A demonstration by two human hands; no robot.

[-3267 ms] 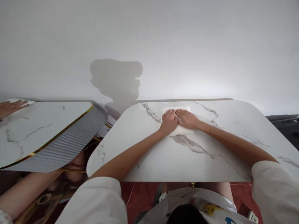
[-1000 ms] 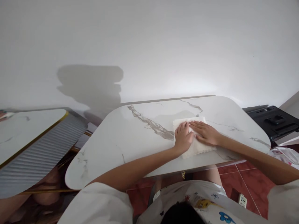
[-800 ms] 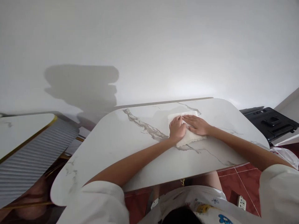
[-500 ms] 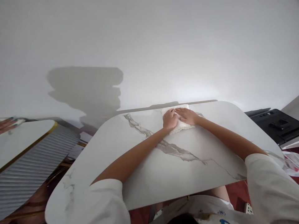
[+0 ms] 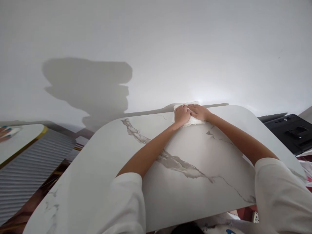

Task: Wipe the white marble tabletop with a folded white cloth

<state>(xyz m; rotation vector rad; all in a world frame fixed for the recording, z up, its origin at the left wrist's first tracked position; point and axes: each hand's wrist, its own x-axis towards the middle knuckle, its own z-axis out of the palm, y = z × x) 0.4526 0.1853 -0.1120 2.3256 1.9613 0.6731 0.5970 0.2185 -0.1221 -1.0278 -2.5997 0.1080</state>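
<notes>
**Both hands pressed on cloth at far tabletop edge**

The left hand (image 5: 181,114) and right hand (image 5: 198,112) lie side by side, touching, on a white cloth (image 5: 192,121). Fingers are extended flat, pressing rather than gripping. The cloth sits at the far edge of the marble-patterned tabletop (image 5: 170,182), against the wall. A second tabletop (image 5: 19,139) stands left.

plain white wall (image 5: 170,39), marble table (image 5: 185,182), second table (image 5: 19,139) at left.
</notes>
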